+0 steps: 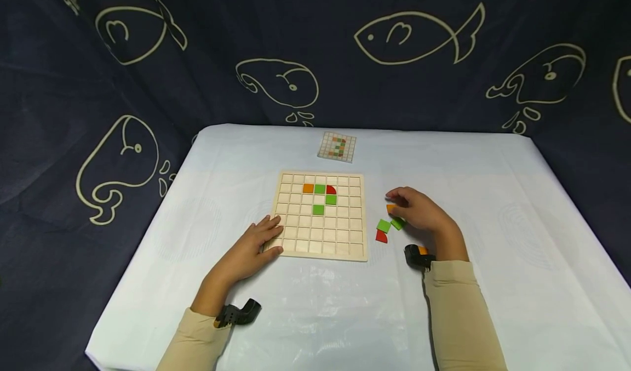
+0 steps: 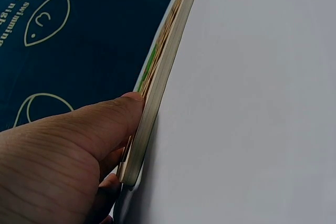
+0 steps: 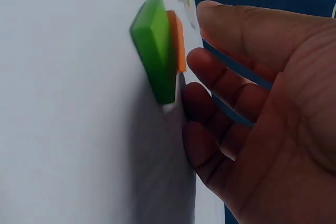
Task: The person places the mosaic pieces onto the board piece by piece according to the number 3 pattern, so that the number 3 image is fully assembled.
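This looks like a small tabletop recording station; whether in a home, lab or office cannot be told. Dark navy fabric (image 1: 197, 26), printed with outlined whales (image 1: 120, 157), fish (image 1: 409, 36) and "happy swimming" (upside down in the head view), borders a white-covered table (image 1: 148, 289) bearing a wooden grid board (image 1: 321, 235) and pattern card (image 1: 337, 147); black cameras (image 1: 241, 312) sit at both wrists.

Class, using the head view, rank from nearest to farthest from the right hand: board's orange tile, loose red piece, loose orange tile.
1. Loose orange tile, by the fingers.
2. Loose red piece, right of the board.
3. Board's orange tile, farthest left.
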Demonstrator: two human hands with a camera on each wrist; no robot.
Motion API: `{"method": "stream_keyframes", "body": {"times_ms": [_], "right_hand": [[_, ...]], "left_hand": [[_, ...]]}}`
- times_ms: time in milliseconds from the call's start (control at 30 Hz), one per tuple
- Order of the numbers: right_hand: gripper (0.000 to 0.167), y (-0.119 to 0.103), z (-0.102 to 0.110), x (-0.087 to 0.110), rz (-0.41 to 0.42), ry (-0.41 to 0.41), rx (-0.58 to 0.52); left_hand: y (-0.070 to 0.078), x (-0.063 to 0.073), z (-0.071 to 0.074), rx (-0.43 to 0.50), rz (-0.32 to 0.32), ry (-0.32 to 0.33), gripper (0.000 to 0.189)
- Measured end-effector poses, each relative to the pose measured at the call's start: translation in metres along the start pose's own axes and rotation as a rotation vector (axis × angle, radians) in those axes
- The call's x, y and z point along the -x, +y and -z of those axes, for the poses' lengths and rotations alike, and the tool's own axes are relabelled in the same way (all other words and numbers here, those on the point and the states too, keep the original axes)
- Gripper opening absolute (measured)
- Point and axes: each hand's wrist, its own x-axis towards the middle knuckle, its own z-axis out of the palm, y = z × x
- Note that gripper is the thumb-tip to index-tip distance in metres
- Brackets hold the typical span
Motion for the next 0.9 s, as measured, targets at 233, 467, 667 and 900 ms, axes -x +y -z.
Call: {"method": "stream_keyframes", "body": {"times_ms": [233,467,667,900], "right_hand": [[0.032,0.0075,-0.0032,0.0024,-0.023,-0.002,-0.001],[0.03,0.0066,-0.006,0.0012,0.006,0.022,0.017],[0.029,0.0047,-0.0071,-0.0014,0.005,0.04,0.036],[0.03,0.0044,-0.0068,-0.0026,-0.014,0.02,0.023]], "left_hand": [[0.0017,-0.0008,0.0003,-0.006,-0.003,-0.009,0.055],[0.0028,-0.0003,-0.0006,-0.013,0.001,-0.01,0.055],[0.002,0.0006,-0.0003,-0.015,-0.005,-0.003,0.054],[0.001,0.0004,0.0007,-0.008,-0.006,-0.002,0.054]]}}
